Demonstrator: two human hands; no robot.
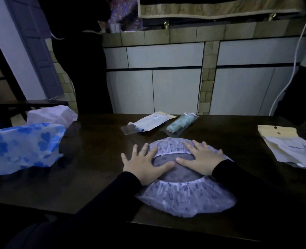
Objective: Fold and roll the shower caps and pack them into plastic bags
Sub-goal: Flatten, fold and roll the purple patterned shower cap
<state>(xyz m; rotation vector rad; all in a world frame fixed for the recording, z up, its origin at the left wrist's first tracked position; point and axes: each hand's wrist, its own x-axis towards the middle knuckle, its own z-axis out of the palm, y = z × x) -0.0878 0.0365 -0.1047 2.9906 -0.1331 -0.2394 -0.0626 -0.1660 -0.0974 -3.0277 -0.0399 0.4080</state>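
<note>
A pale purple patterned shower cap [184, 196] lies flat on the dark table, its elastic opening facing up. My left hand [145, 164] presses flat on its left side, fingers spread, thumb reaching into the opening. My right hand [200, 159] lies flat on its upper right part, fingers spread too. Neither hand grips anything. At the back of the table lie a white plastic bag with a blue rolled cap inside [148, 123] and a clear bag holding a rolled teal cap [182, 123]. Empty plastic bags with yellow headers [285, 146] sit at the right.
A blue flowered shower cap [22, 146] and a pink-white one [53, 115] lie puffed up at the table's left end. The dark wooden table [98, 159] has its near edge close to me. White cabinet doors [166, 87] stand behind, and a dark-clothed person [80, 69] at back left.
</note>
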